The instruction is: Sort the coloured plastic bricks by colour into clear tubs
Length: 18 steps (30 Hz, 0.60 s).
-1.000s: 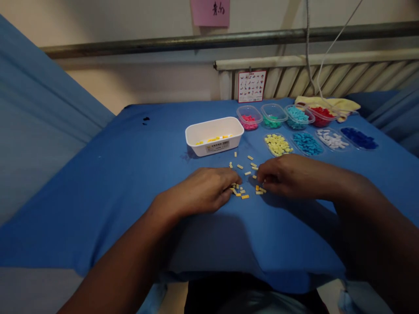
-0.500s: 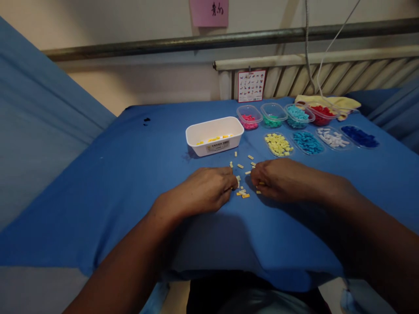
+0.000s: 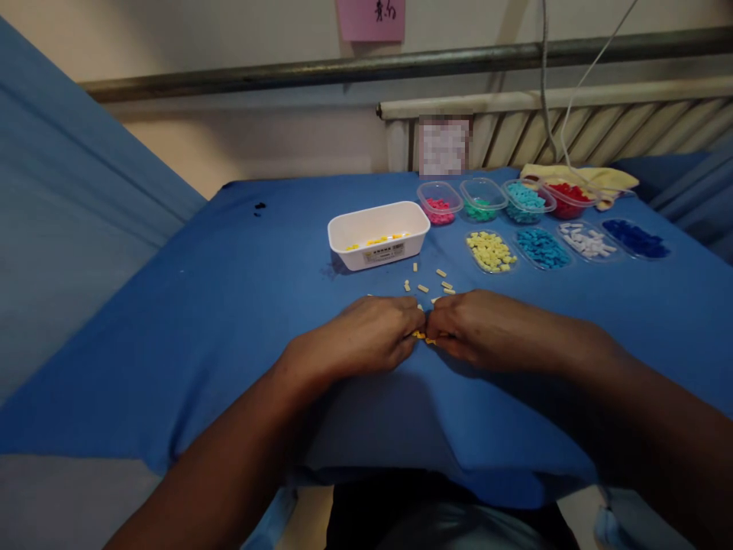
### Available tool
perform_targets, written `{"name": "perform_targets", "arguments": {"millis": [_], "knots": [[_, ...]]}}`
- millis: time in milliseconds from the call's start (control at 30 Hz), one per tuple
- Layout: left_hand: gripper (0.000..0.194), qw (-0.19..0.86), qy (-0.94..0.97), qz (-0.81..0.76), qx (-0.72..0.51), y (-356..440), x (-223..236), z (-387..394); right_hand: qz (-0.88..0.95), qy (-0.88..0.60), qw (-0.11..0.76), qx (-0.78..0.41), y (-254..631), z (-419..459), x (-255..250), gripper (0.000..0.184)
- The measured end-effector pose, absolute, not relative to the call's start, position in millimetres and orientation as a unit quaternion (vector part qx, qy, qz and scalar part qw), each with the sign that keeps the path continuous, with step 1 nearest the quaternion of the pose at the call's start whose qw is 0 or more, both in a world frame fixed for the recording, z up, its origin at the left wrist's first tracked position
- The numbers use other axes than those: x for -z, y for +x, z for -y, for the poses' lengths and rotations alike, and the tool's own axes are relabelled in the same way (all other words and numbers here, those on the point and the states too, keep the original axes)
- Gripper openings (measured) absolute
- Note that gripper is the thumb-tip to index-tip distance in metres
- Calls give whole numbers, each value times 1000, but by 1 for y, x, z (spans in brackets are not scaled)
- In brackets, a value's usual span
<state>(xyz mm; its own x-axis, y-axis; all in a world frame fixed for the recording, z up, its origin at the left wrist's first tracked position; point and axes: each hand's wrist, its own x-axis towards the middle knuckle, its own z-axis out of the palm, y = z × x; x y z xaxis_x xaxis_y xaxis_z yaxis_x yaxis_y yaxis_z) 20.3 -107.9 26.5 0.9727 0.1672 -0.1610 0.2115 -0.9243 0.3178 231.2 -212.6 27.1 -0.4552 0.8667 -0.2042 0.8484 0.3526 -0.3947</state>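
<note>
Holds the left hand (image 3: 372, 330) and the right hand (image 3: 495, 328) low over the blue cloth (image 3: 240, 305), with curled fingers just beside each other. Cannot tell, with the fingertips hidden, whether pinching a piece in either hand. Has small orange-yellow pieces (image 3: 419, 335) lying at the near side between the two hands, and pale yellow pieces (image 3: 423, 289) scattered just beyond on the far side. Farther off, has a white tub (image 3: 350, 258) with yellow pieces inside, and to its right, clear containers (image 3: 482, 192) of coloured pieces in two rows.
</note>
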Motion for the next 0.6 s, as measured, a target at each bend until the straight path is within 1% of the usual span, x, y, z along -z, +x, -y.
{"name": "perform_targets", "arguments": {"millis": [167,300,433,533,600], "knots": [[7,158,977,-122,71,21,-28,111,820,-530,14,-216,230,211,-22,20],[8,144,975,-157,67,28,-27,117,812,-554,-12,-185,224,212,-22,20],[6,138,972,-178,74,32,-27,124,809,-552,-14,-201,225,215,-28,18],[7,174,969,-167,49,28,-30,121,808,-544,-5,-225,233,215,-34,14],[10,217,960,-177,-17,23,-33,114,803,-548,38,-231,242,214,-36,13]]}}
